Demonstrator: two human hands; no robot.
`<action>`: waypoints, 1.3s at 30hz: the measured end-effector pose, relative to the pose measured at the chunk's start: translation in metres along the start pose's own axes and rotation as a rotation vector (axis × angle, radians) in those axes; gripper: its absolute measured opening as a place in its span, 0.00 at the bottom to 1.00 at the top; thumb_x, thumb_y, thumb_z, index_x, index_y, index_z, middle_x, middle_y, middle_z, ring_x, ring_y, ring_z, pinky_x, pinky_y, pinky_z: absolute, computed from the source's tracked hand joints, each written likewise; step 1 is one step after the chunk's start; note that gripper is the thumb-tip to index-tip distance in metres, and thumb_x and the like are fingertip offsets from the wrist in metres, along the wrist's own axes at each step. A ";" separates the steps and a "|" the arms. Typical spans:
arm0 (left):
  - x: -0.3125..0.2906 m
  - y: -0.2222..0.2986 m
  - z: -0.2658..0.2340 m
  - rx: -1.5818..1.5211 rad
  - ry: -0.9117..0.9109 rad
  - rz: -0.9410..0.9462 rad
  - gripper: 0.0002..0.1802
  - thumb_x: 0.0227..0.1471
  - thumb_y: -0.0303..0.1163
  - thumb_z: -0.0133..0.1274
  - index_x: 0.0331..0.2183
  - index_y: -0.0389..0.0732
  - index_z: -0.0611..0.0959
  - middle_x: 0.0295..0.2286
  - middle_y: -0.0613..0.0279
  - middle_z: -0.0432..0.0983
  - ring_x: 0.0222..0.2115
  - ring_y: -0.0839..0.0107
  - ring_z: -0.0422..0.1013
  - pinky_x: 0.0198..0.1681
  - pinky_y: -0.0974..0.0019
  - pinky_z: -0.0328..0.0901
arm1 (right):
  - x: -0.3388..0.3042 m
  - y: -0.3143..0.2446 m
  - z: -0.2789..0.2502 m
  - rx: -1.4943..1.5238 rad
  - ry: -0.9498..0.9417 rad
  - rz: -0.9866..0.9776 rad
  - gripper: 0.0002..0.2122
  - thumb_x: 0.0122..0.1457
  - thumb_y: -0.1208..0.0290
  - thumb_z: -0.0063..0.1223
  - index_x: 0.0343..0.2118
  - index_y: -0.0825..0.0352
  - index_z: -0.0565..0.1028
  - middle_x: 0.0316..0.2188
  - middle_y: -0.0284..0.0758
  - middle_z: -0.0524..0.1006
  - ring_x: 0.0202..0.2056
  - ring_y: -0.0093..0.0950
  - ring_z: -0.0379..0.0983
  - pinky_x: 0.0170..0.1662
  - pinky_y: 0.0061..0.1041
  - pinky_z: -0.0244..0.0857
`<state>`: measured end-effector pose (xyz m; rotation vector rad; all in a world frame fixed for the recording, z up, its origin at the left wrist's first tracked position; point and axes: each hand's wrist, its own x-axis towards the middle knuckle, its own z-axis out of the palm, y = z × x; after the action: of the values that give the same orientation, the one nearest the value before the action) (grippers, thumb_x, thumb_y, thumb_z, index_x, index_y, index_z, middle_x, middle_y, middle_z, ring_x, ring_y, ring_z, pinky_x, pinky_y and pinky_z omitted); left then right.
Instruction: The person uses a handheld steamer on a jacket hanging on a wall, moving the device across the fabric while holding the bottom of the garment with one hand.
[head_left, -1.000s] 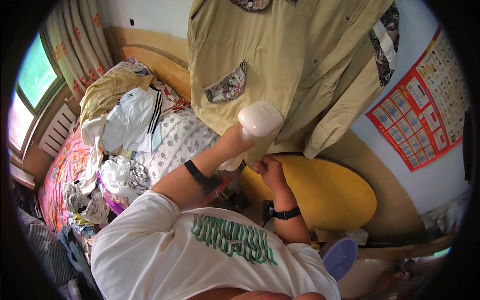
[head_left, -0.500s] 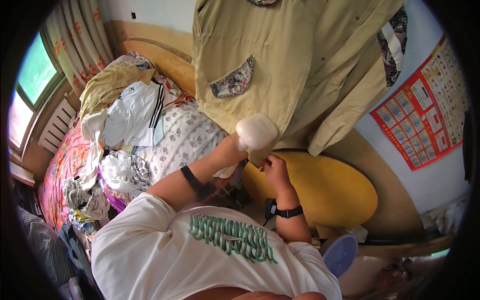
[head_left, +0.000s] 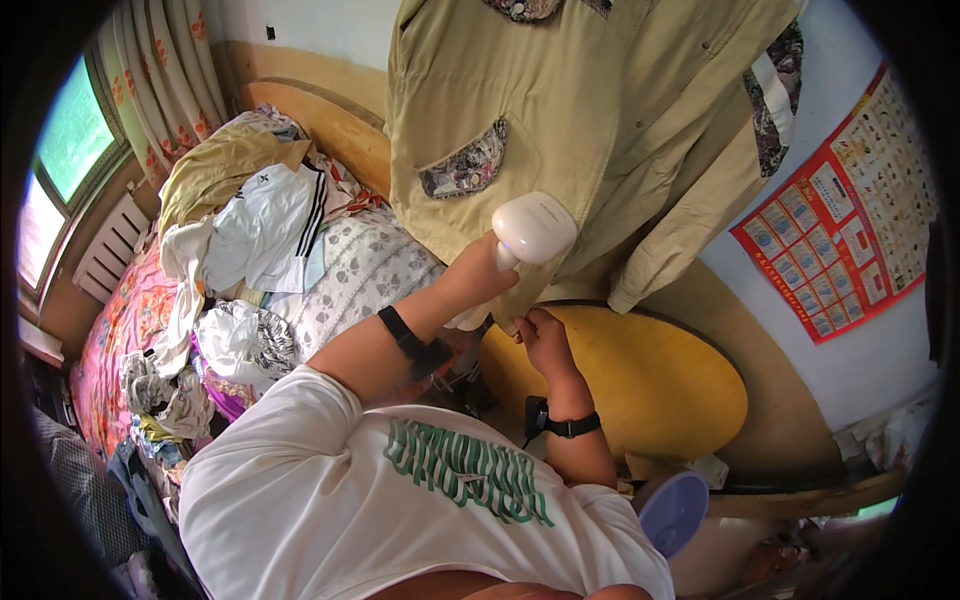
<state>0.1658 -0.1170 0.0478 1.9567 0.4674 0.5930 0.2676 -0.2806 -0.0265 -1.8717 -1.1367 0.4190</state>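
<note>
Bed (head_left: 112, 345) in red floral covering on your left. Beige cloth jacket (head_left: 560, 130) with dark patterned trim hangs ahead of you, above a flat yellow oval panel (head_left: 640, 380). Glossy cream-white, round-cornered handheld device (head_left: 535, 228) is at the jacket's lower front, contact unclear. Your left hand (head_left: 477, 275): grip wrapped around its handle. Your right hand (head_left: 547, 343): grip pinched on the jacket's bottom corner.

The place was a home, a bedroom by its furnishings. Left of the left grip (head_left: 480, 275) stood a floral-covered bed (head_left: 108, 345) heaped with clothes (head_left: 260, 230), a wooden headboard (head_left: 335, 133) behind. Farther left, a patterned curtain (head_left: 158, 85) hung beside a window (head_left: 75, 135), with a slatted radiator (head_left: 112, 248) below. Right of the right grip (head_left: 545, 342), a poster (head_left: 840, 215) hung on the wall (head_left: 805, 375).
</note>
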 end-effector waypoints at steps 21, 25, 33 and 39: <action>-0.036 -0.058 0.003 0.086 -0.143 -0.149 0.27 0.36 0.27 0.57 0.44 0.38 0.72 0.35 0.47 0.76 0.39 0.51 0.73 0.42 0.58 0.67 | -0.001 0.046 0.004 0.345 0.066 0.100 0.03 0.57 0.80 0.48 0.31 0.74 0.71 0.21 0.34 0.74 0.21 0.23 0.74 0.28 0.22 0.68; -0.043 -0.065 -0.001 0.093 -0.148 -0.238 0.26 0.36 0.27 0.57 0.43 0.37 0.73 0.35 0.47 0.76 0.38 0.51 0.73 0.42 0.58 0.67 | -0.003 0.043 0.005 0.402 0.069 0.199 0.02 0.57 0.81 0.48 0.28 0.72 0.69 0.22 0.33 0.73 0.23 0.22 0.73 0.28 0.20 0.69; -0.049 -0.088 0.003 0.003 -0.258 -0.226 0.26 0.37 0.27 0.57 0.43 0.38 0.73 0.32 0.48 0.77 0.34 0.54 0.74 0.38 0.59 0.68 | -0.005 0.033 0.002 0.468 0.117 0.204 0.04 0.57 0.82 0.46 0.35 0.71 0.66 0.23 0.34 0.74 0.22 0.22 0.72 0.27 0.20 0.68; -0.054 -0.087 0.009 0.057 -0.245 -0.129 0.26 0.34 0.31 0.61 0.40 0.38 0.74 0.29 0.51 0.78 0.31 0.56 0.76 0.36 0.60 0.69 | -0.005 0.044 0.000 0.447 0.187 0.213 0.08 0.58 0.82 0.46 0.39 0.70 0.64 0.23 0.34 0.73 0.22 0.22 0.72 0.28 0.21 0.67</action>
<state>0.1219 -0.1159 -0.0444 2.0044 0.4557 0.2567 0.2885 -0.2932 -0.0635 -1.5981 -0.6555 0.5538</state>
